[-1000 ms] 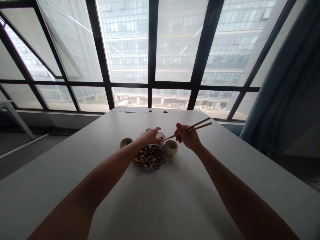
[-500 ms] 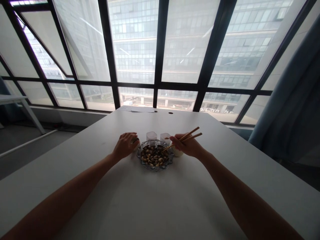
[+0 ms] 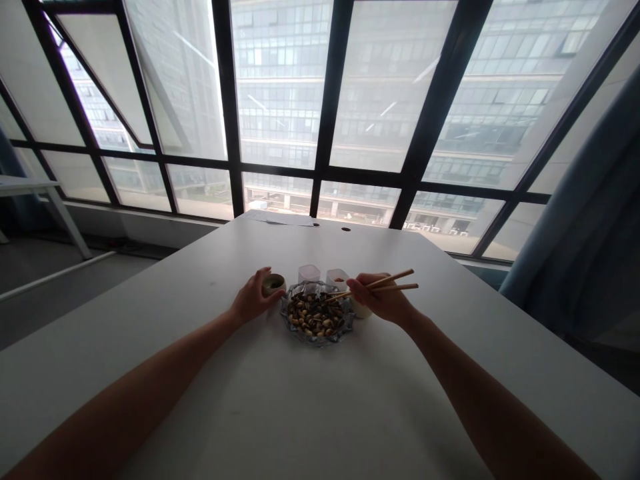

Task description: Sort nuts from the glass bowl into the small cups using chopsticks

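A scalloped glass bowl (image 3: 319,341) stands on the table, filled with a mix of nuts and dark seeds (image 3: 315,313). To its left, my left hand (image 3: 250,298) curves its thumb and fingers around a small round cup (image 3: 274,285) with a dark inside. My right hand (image 3: 383,301), at the bowl's right, pinches a pair of wooden chopsticks (image 3: 394,278). Their tips reach into the bowl among the seeds; whether anything is between them is too small to tell. Partly hidden below the right hand is a pale round cup (image 3: 362,311).
Behind the bowl stand two translucent plastic cups, one on the left (image 3: 309,273) and one on the right (image 3: 337,277) with a little reddish-brown content. Paper sheets (image 3: 280,219) lie at the white table's (image 3: 300,413) far edge, before the windows. A blue curtain (image 3: 575,220) hangs on the right.
My left hand has shifted from over the small cup to around its side, so its opening now shows. The chopsticks have tilted lower, tips still in the bowl. The view has shifted slightly.
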A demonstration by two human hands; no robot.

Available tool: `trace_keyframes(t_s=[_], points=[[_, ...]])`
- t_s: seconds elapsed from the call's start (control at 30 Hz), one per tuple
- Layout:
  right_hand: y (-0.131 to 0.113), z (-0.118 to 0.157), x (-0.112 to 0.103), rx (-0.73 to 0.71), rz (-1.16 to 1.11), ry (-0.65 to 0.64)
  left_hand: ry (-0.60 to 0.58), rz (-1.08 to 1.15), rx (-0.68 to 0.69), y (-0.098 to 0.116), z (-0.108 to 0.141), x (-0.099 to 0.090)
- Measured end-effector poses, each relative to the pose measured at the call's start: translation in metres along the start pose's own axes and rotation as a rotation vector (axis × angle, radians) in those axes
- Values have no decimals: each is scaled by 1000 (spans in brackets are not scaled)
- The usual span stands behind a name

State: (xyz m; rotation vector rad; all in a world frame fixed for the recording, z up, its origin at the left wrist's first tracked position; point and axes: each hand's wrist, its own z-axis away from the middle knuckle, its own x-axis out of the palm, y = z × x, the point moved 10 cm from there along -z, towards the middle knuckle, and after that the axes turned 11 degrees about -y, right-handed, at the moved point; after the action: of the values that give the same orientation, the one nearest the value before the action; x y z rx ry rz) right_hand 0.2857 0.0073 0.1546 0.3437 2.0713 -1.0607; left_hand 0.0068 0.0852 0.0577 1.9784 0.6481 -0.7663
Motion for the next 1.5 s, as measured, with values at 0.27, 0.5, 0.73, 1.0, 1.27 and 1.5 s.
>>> trace_keyframes(t_s=[0.27,0.5,0.73,1.0,1.27,1.5], points=[[10,0,6,22,-50,14,-79,46,-65,-9,-4,8],[25,1,11,66,-108,52,-94,45,-63,-8,-5,9],[26,1,11,73,-112,60,-79,57,-52,-5,-5,7],[23,-1,18,77,-113,42,-82,90,-53,-5,-4,7],[30,-1,23,112,-150,32,-93,86,-53,-5,-4,8],[19,-3,24,62,-103,-12,-84,108,-43,-8,-5,10]])
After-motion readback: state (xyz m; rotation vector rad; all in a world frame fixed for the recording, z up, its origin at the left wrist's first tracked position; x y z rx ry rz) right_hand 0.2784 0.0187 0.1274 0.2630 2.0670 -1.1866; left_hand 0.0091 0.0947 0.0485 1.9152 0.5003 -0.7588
